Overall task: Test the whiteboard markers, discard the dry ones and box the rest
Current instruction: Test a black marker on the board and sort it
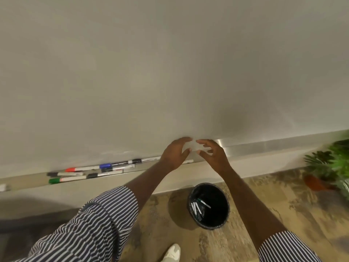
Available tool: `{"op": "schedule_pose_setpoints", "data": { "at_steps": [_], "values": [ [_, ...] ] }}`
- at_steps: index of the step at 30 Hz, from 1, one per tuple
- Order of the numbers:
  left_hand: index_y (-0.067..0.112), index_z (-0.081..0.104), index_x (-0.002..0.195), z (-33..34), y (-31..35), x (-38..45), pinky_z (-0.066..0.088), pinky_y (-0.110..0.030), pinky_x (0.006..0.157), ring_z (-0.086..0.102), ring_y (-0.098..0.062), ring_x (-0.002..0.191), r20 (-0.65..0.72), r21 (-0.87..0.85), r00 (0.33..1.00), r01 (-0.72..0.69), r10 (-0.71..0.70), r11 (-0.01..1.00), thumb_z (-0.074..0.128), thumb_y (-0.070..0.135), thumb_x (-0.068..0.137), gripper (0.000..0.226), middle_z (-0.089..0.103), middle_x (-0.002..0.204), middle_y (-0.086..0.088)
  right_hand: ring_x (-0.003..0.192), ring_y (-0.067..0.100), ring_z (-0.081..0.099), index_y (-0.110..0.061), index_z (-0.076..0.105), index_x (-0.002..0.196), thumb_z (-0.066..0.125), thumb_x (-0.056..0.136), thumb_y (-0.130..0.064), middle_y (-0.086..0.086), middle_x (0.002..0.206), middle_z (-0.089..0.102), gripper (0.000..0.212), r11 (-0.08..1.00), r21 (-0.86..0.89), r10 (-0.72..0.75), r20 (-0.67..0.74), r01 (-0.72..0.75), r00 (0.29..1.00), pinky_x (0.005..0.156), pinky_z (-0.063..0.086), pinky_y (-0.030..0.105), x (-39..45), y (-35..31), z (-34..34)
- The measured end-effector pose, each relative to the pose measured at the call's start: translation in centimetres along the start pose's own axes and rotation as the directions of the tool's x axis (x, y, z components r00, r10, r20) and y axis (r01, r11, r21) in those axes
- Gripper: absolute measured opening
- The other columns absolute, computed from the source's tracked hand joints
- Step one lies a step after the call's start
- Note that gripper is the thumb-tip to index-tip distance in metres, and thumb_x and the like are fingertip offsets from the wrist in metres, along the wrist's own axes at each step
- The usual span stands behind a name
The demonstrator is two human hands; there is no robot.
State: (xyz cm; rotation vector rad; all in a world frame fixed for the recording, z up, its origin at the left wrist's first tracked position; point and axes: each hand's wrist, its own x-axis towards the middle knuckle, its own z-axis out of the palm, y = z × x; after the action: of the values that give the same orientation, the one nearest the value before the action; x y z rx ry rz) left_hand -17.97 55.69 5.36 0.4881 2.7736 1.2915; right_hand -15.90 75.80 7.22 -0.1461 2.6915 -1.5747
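The whiteboard fills the upper view, with a metal tray along its bottom edge. Several capped markers lie in the tray at the left: red, blue, green and black. My left hand and right hand meet above the tray, fingers curled around a small pale object. It is too blurred to identify. A white marker end pokes out below my left hand.
A black bin stands on the wooden floor under my hands, holding several markers. A potted green plant is at the right by the wall. My white shoe shows at the bottom.
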Motion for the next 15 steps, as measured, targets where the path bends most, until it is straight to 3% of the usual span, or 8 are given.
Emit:
{"op": "schedule_pose_setpoints", "data": {
  "at_steps": [4,9,15],
  "values": [
    [0.018,0.056,0.140,-2.7,-3.5,-3.5,0.039,-0.035,0.112,0.053,-0.023,0.130,-0.016,0.115,1.000,0.022,-0.020,0.993,0.063,0.018,0.097,0.043,0.059,0.142,-0.003,0.114,-0.003,0.053,-0.027,0.065,0.128,0.073,0.092,-0.014,-0.019,0.124,0.060,0.039,0.996,-0.064,-0.050,0.141,0.060,0.989,0.099,0.043,0.020,1.0,-1.5,4.4],
    [0.015,0.058,0.138,-6.0,-7.7,-8.1,0.040,-0.038,0.114,0.053,-0.024,0.130,-0.053,0.214,0.998,0.049,-0.038,0.976,0.065,0.015,0.095,0.044,0.060,0.140,-0.006,0.126,0.011,0.052,-0.025,0.062,0.134,0.072,0.092,-0.012,-0.008,0.134,0.059,0.046,0.983,-0.142,-0.076,0.276,0.119,0.958,0.112,0.040,0.030,1.8,-3.0,9.8],
    [0.017,0.056,0.140,-9.8,-12.9,-13.3,0.035,-0.042,0.118,0.048,-0.028,0.138,-0.089,0.348,0.995,0.065,-0.035,0.935,0.067,0.019,0.093,0.048,0.056,0.145,-0.007,0.128,0.013,0.052,-0.029,0.063,0.134,0.075,0.088,-0.023,-0.007,0.135,0.060,0.049,0.972,-0.176,-0.076,0.379,0.153,0.922,0.114,0.041,0.037,1.7,-4.8,16.5]
  ]
}}
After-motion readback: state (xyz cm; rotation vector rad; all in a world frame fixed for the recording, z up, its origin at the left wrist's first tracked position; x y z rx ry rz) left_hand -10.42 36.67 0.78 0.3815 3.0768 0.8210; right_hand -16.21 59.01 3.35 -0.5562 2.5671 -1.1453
